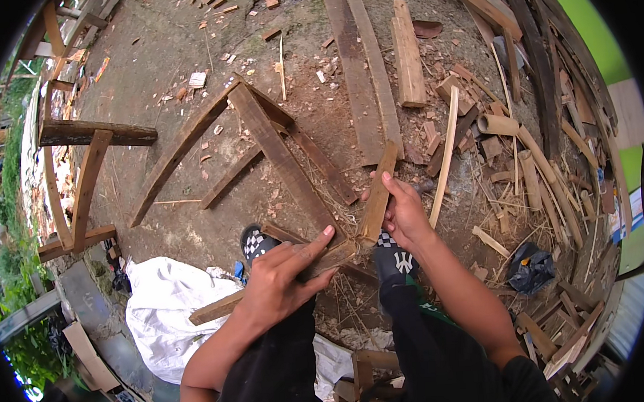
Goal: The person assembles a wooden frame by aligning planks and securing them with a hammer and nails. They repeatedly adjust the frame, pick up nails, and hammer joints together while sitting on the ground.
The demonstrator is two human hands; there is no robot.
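Note:
A short wooden batten [378,194] stands tilted in my right hand [408,209], its fingers and thumb closed round it. Its lower end meets the end of a plank [332,259] between my shoes. My left hand [285,270] grips that plank, its index finger stretched along the top and its thumb below. The plank runs out behind the left wrist to the lower left. Just ahead stands an angled wooden frame [279,156], one long leg sloping down towards the left hand. Where the pieces meet near my fingers is partly hidden.
A white sack [167,311] lies at left, beside a wooden stand [90,162]. Long planks [355,75] and a thick short board [407,58] lie ahead. Scrap wood and a bamboo piece [498,125] pile up at right, near a black plastic bag [531,269].

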